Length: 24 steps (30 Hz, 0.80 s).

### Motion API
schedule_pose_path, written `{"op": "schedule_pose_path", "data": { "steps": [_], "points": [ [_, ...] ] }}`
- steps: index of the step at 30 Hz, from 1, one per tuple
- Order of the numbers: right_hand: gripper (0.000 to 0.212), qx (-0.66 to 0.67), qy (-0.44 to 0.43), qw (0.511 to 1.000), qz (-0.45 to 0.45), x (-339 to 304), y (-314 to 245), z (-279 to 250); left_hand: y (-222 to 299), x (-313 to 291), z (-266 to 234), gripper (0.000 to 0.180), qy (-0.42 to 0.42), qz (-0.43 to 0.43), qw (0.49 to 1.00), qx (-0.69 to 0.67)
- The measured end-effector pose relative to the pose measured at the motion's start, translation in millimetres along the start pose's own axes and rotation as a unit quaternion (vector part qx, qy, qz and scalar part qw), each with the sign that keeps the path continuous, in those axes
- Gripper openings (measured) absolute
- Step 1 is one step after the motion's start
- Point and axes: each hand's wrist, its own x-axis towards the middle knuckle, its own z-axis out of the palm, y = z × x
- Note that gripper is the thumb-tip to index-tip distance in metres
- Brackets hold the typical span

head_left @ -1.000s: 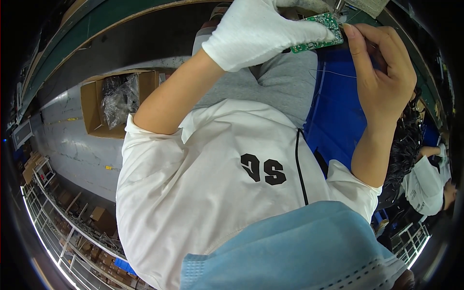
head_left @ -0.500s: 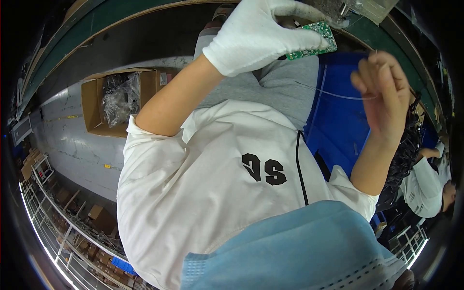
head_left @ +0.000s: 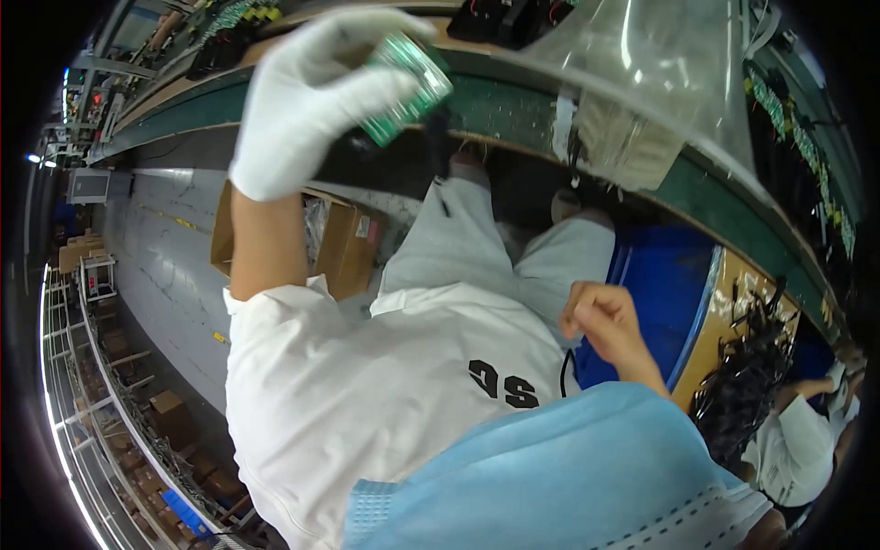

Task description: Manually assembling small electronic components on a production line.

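Note:
My left hand, in a white glove, is raised at the upper left. Thumb and fingers close round a small green circuit board, which is tilted and blurred by motion. Beneath the board hangs a black cable; whether it is attached cannot be seen. Lower down on the right, my bare right hand is held near my body with its fingers curled together. Anything between those fingertips is hidden.
A green-edged workbench runs across the front, bearing black parts and a clear plastic sheet. At right stand a blue bin and a heap of black cables, near a co-worker. A cardboard box sits on the floor at left.
My left hand has swung left with the circuit board. My right hand has dropped toward my body, and the thin clear strand seen near it earlier is out of sight. The view has shifted.

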Motion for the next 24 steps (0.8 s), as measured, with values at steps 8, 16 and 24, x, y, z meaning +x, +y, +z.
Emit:
{"op": "schedule_pose_path", "data": {
  "steps": [8,16,24],
  "points": [
    [0.01,0.039,-0.062,0.996,0.05,-2.7,-38.4,11.7,40.0,150.1,-42.8,0.026,0.106,0.158,0.966,0.172],
    [0.01,-0.121,0.033,0.989,0.083,10.1,-40.6,25.3,-73.0,337.8,-85.9,0.017,0.006,0.116,0.899,0.422],
    [0.025,0.11,0.225,0.935,0.251,-10.9,-7.3,25.5,-196.5,354.3,-68.4,0.022,-0.035,0.038,0.87,0.49]
  ]
}}
